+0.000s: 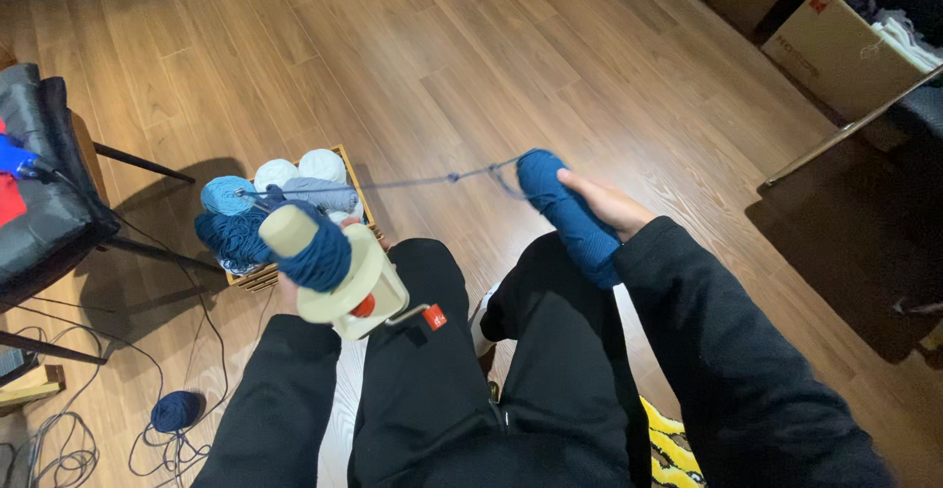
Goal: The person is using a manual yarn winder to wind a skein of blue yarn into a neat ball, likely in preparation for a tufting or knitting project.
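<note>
Dark blue yarn [573,215], a long wound skein, lay in the right hand [611,203], whose fingers curled around its upper end above the right knee. From the skein a thin blue strand [432,181] ran leftward, with a knot partway along, to a cream plastic hand-crank yarn winder [349,277]. The winder's cone carried a growing cake of the same blue yarn [319,252]. The left hand [287,297] was mostly hidden behind the winder and gripped it from below. Beyond the winder, a small wooden crate [257,277] on the wood floor [471,66] held balls of white, grey and light blue yarn. Another dark blue ball [177,411] rested on the floor near loose cables, beside the left leg.
</note>
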